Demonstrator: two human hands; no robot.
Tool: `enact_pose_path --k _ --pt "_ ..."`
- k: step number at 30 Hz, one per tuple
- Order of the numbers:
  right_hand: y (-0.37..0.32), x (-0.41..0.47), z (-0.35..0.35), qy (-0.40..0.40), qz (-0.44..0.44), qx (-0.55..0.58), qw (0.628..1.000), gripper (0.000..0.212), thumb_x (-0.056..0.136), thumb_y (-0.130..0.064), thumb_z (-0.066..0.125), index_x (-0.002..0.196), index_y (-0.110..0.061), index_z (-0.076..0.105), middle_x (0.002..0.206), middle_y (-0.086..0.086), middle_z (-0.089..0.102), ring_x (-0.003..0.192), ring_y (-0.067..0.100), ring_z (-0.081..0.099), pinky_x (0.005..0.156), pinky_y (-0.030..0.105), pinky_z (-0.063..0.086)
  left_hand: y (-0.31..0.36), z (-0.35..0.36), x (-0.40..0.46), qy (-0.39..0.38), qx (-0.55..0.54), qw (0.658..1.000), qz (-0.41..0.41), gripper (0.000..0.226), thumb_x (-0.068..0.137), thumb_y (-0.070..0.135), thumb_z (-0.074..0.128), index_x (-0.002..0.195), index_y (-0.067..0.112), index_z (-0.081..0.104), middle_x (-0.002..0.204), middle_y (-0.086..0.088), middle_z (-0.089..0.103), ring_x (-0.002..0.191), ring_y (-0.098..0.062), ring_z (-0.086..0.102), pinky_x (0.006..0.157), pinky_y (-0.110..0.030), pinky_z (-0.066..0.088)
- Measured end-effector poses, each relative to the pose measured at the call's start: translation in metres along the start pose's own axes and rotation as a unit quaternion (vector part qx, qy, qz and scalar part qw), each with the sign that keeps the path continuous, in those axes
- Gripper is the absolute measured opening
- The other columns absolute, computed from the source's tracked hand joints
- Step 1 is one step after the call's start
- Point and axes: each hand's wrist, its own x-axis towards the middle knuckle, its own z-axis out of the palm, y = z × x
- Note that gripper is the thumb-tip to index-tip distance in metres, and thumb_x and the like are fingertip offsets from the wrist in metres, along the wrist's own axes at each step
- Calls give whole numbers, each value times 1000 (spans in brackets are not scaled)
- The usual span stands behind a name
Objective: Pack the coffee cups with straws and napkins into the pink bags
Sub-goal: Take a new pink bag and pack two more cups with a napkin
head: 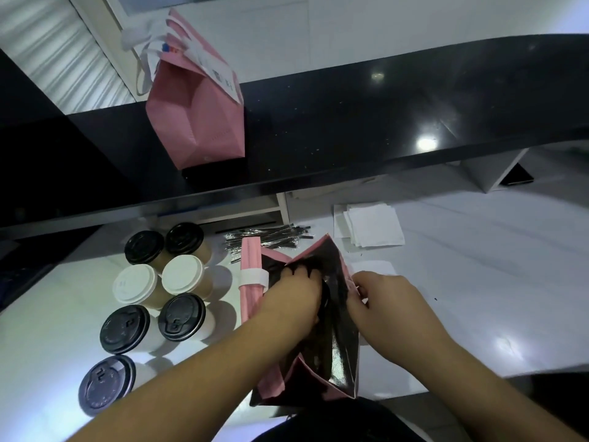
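An open pink bag (342, 355) with a glossy black lining stands on the white counter in front of me. My left hand (291, 295) reaches into its mouth, fingers curled over a coffee cup (325, 298); only the dark lid edge shows. My right hand (379, 301) pinches the bag's right rim and holds it apart. Several lidded coffee cups (181, 317), some with black lids and two with white lids (182, 275), stand to the left. A pile of wrapped black straws (267, 237) and a stack of white napkins (373, 229) lie behind the bag.
A banded bundle of flat pink bags (251, 260) lies just left of the open bag. A closed pink bag (197, 122) with a receipt stands on the raised black counter (382, 116) at the back. The white counter's (478, 282) front edge runs near my right forearm.
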Motion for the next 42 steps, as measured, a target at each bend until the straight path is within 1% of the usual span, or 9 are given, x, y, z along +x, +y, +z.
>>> enact_pose_path --k 14,18,21,24,26,29,35,39,42 --pt "-11 2 5 0 -22 -23 999 29 101 -36 46 77 -24 58 69 -3 63 59 15 56 55 35 50 1 -17 1 -44 -53 997 -33 63 96 27 69 148 4 43 142 -22 52 126 -40 54 103 -44 46" --pt "-10 2 6 12 -27 -18 999 22 99 -33 50 82 -25 61 75 -4 66 64 13 58 58 36 51 -4 -62 -36 14 -131 988 82 36 98 29 64 132 17 63 131 -5 64 116 -25 63 96 -40 54" --pt "-11 2 5 8 -27 -16 999 17 99 -36 51 90 -30 64 81 -7 69 67 12 61 60 34 54 -28 -91 -80 109 -300 939 127 32 98 40 61 130 43 63 129 21 64 115 2 62 97 -21 53" --pt "-12 1 5 11 -28 -21 999 23 98 -39 51 86 -29 67 74 -9 69 62 9 61 57 33 56 -73 -88 -119 237 -347 906 47 26 99 46 57 124 48 61 118 29 61 111 13 59 91 -6 49" --pt "-14 1 6 18 -34 -27 999 25 97 -38 52 82 -25 68 69 -8 69 60 9 60 57 36 56 -110 -64 -137 267 -299 915 -51 28 97 41 61 125 41 61 117 25 61 108 6 60 89 -15 52" --pt "-15 3 7 13 -35 -30 999 25 97 -37 54 81 -24 69 72 -7 71 61 10 61 58 37 56 -155 -14 -163 210 -235 929 -196 43 93 36 69 133 30 57 127 8 61 113 -16 62 93 -39 53" --pt "-17 5 11 -10 -39 -37 998 23 96 -42 53 83 -32 69 76 -14 70 60 5 59 49 26 41 -194 74 -211 123 -220 900 -356 76 83 46 76 150 24 46 146 -4 52 128 -29 55 103 -42 50" --pt "-19 5 13 -6 -51 -43 998 20 96 -39 54 84 -33 69 71 -18 65 59 4 58 48 25 38 -194 101 -211 102 -241 874 -409 58 82 46 76 128 19 53 135 -9 53 121 -35 54 98 -42 49" --pt "-21 5 15 -5 -57 -43 997 19 95 -40 53 84 -34 68 73 -16 67 60 6 59 49 25 40 -192 109 -205 99 -248 860 -435 60 84 41 76 131 13 51 133 -11 51 124 -37 51 101 -48 48"
